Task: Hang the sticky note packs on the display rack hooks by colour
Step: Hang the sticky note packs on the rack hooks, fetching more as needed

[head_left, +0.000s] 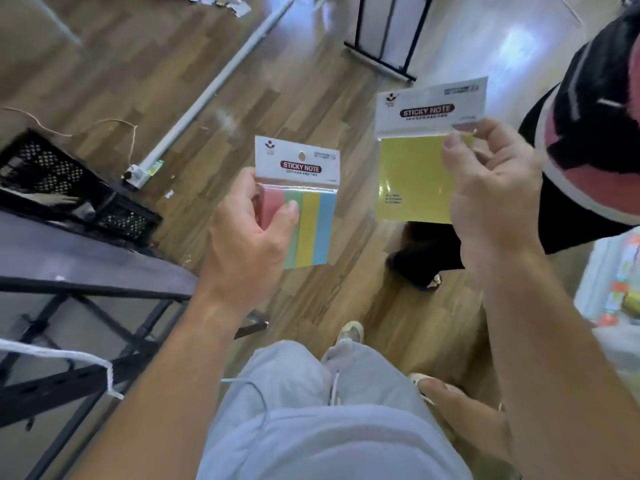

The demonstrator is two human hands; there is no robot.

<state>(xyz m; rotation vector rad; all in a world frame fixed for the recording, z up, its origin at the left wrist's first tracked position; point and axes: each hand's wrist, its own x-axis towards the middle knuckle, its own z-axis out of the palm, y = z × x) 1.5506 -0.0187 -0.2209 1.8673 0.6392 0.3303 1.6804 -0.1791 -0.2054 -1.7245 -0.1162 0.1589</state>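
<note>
My left hand point(249, 233) grips a sticky note pack with pink, green, yellow and blue strips point(311, 209) by its left edge, thumb over the green strip. My right hand point(491, 188) pinches a square yellow sticky note pack point(412, 174) at its right edge, just under the white header card. Both packs are held up in front of me above the wooden floor, side by side and apart. A hang hole shows in the striped pack's header. No display rack hooks are in view.
A grey table point(69, 261) with a black frame stands at the left, a black mesh crate point(69, 181) behind it. A white pole point(214, 84) lies on the floor. A black stand base point(381, 60) is far ahead. Another person point(595, 133) stands at the right.
</note>
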